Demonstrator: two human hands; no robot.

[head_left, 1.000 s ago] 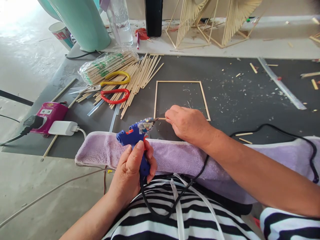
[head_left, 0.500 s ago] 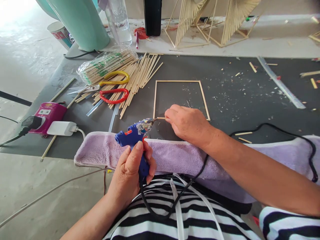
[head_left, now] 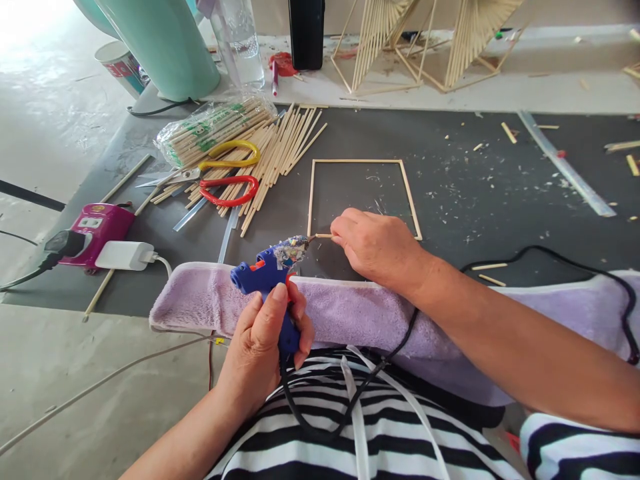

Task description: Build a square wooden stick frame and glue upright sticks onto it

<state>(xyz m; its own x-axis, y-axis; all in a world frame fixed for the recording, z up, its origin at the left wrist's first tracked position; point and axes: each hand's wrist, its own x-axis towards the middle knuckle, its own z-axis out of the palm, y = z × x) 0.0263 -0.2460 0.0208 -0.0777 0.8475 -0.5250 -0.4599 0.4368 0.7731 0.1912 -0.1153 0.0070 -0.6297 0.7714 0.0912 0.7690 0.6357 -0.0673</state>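
Note:
My left hand (head_left: 273,333) is wrapped round the handle of a blue glue gun (head_left: 270,267), whose clogged-looking nozzle points right. Between the fingertips of my right hand (head_left: 377,247) is a thin wooden stick (head_left: 324,235), and its left end meets the nozzle tip. Just beyond lies a square frame of sticks (head_left: 357,161) on the dark table; my right hand hides part of its near side. Left of the frame are a pile of loose sticks (head_left: 283,147) and scissors (head_left: 229,190) with one yellow and one red handle.
A purple towel (head_left: 350,307) runs along the near edge, with the black cord (head_left: 410,327) across it. A pink power adapter (head_left: 97,230) sits at left. At the back stand a green container (head_left: 165,53), a phone (head_left: 306,33) and stick models (head_left: 380,47). A clear glue stick (head_left: 565,163) lies right.

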